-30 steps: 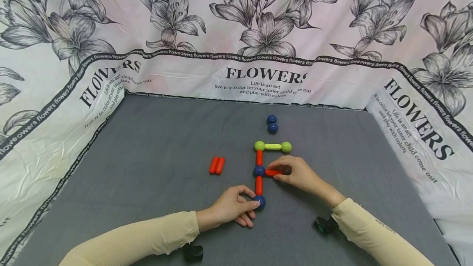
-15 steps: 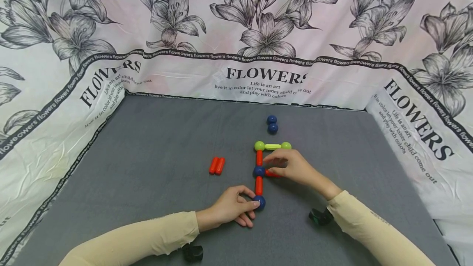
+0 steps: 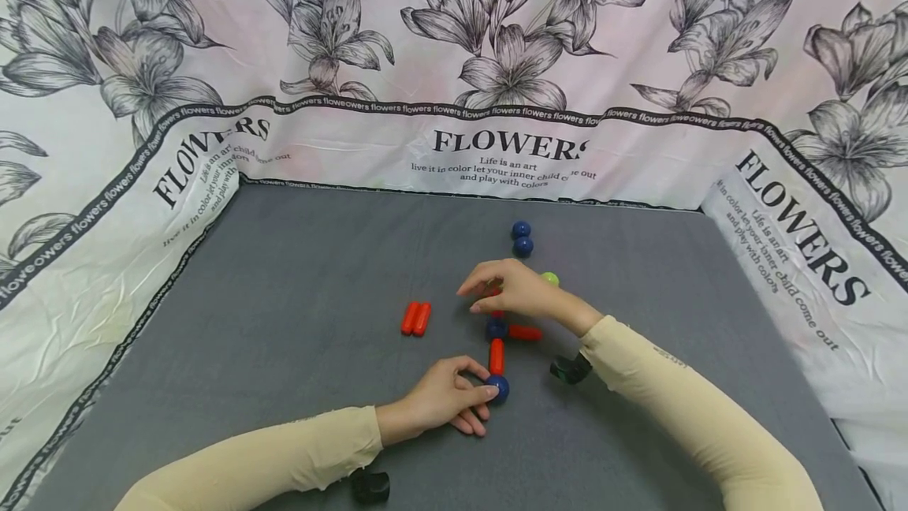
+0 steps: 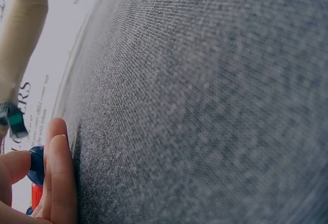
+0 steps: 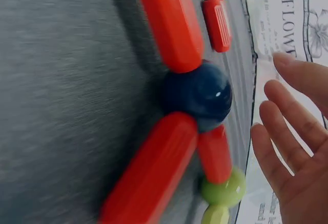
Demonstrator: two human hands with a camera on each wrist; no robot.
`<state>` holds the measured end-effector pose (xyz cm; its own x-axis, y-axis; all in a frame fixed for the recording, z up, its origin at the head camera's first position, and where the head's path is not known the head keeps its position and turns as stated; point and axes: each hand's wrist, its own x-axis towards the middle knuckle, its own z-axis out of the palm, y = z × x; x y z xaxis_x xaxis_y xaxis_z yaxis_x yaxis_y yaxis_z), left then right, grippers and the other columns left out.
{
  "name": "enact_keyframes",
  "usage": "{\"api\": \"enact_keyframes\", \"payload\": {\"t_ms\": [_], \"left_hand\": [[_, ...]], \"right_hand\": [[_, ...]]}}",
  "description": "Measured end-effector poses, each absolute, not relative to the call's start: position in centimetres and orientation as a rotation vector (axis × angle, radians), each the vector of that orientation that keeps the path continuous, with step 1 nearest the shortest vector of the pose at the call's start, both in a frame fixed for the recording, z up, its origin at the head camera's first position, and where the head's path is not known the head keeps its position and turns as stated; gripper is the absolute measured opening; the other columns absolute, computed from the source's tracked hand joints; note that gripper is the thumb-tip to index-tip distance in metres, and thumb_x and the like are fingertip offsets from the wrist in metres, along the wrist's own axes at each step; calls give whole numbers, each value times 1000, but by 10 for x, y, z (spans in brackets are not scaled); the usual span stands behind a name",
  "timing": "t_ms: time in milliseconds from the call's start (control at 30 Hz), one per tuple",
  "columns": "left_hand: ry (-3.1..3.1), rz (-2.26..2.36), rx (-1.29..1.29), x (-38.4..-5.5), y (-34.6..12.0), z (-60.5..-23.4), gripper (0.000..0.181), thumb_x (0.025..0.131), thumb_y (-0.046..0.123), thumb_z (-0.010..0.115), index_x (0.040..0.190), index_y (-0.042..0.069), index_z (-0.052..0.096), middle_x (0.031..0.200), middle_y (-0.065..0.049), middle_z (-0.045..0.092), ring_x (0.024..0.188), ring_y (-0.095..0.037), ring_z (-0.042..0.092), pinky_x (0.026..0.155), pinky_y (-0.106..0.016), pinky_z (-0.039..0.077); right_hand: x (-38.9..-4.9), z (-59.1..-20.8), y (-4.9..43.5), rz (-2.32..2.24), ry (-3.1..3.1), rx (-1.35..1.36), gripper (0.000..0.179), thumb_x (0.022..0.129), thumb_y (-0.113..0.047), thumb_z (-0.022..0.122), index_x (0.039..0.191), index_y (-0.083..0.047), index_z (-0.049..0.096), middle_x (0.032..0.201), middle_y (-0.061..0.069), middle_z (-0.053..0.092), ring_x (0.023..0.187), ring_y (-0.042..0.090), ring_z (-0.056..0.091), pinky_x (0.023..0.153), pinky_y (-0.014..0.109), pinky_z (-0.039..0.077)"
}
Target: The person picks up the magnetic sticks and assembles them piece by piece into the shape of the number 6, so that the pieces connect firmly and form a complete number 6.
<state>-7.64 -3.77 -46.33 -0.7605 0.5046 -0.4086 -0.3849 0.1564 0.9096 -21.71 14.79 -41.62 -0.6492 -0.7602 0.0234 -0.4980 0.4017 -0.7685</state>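
My left hand (image 3: 450,397) pinches the near blue ball (image 3: 500,389) of a magnetic stick-and-ball shape between thumb and fingers. A red rod (image 3: 496,357) runs from it to the middle blue ball (image 3: 497,328). From that ball another red rod (image 3: 526,333) sticks out to the right, its outer end free. My right hand (image 3: 521,290) hovers over the far part of the shape, its fingers (image 5: 279,116) spread and holding nothing. The right wrist view shows a green ball (image 5: 225,188) and green rod (image 5: 215,215) at the far end, mostly hidden by this hand in the head view.
Left of the shape, two loose red rods (image 3: 424,319) lie side by side on the grey cloth (image 3: 298,298). Behind it, two blue balls (image 3: 522,247) touch each other. A printed flower curtain (image 3: 355,140) borders the table at the back and sides.
My right hand has let go of the red rod, leaving it against the middle blue ball, and has moved left and away over the shape's far part. The left hand stays in place.
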Motion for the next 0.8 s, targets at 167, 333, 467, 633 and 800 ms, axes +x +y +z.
{"api": "enact_keyframes", "payload": {"t_ms": [167, 333, 467, 633, 800], "left_hand": [[1759, 1683, 116, -77, -38, -463, 33, 93, 25, 70, 118, 6, 59, 75, -8, 73, 55, -12, 69, 52, -25, 58], [1756, 1680, 116, -77, -37, -463, 34, 93, 26, 70, 118, 6, 58, 75, -8, 73, 55, -12, 69, 52, -26, 58], [1756, 1685, 120, -78, -37, -464, 35, 93, 26, 70, 118, 6, 58, 75, -9, 73, 55, -12, 69, 52, -26, 58], [1754, 1691, 123, -78, -37, -464, 34, 93, 25, 70, 118, 5, 58, 75, -9, 73, 55, -12, 69, 52, -26, 58], [1743, 1699, 120, -77, -37, -464, 34, 93, 25, 70, 118, 5, 58, 74, -9, 73, 55, -12, 69, 52, -26, 58]], "right_hand": [[-231, -419, 126, -1043, 2239, -1174, 30, 87, -19, 77, 116, -13, 73, 117, -2, 69, 110, 24, 63, 98, 38, 54], [-241, -422, 109, -989, 2166, -1240, 30, 86, -19, 78, 116, -16, 74, 118, -2, 69, 110, 20, 63, 98, 34, 55], [-248, -426, 96, -920, 2151, -1295, 29, 85, -18, 79, 114, -18, 74, 117, -3, 69, 105, 13, 62, 94, 28, 55], [-253, -434, 84, -846, 2159, -1335, 28, 83, -16, 80, 111, -18, 76, 113, -2, 69, 98, 10, 60, 86, 22, 54], [-253, -439, 77, -800, 2191, -1338, 23, 82, -17, 82, 104, -20, 77, 107, -3, 68, 93, 8, 59, 83, 19, 52]]}}
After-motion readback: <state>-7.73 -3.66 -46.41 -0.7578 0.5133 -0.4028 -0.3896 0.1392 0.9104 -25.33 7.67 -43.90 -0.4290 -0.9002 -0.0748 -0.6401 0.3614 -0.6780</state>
